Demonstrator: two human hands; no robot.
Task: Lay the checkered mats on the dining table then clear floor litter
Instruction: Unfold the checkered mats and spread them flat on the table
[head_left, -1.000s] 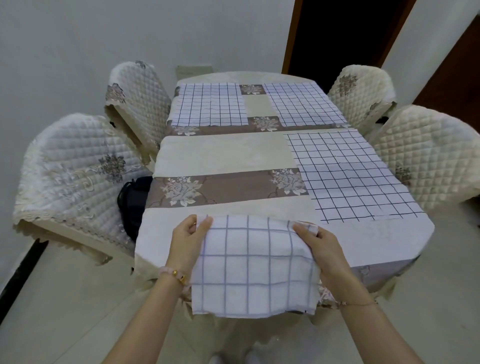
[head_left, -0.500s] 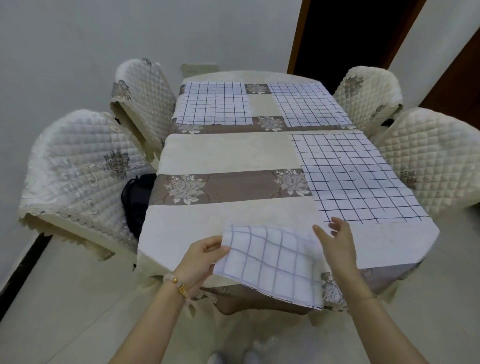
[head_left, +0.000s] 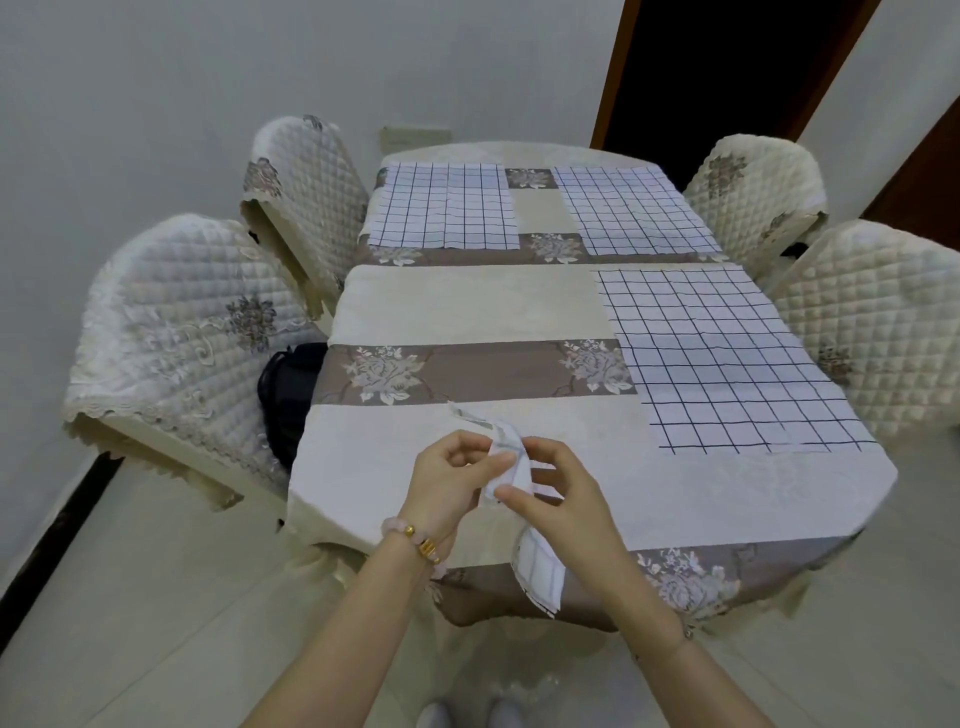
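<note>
While the mat hangs bunched (above the table), left grip and right grip pinch it.

Dining table: three mats lie flat on it. The far-left mat and far-right mat sit side by side at the far end, apart from each other. The near-right mat lies just in front of the far-right one, along the right edge. The near-left quarter carries no mat.

The fourth mat is bunched between the left hand and right hand above the middle of the near edge, its lower end hanging below that edge.

Two chairs stand on the left, near and far, and two on the right, near and far. A bag sits between the near-left chair and the table. A doorway opens behind the table, to the right.
</note>
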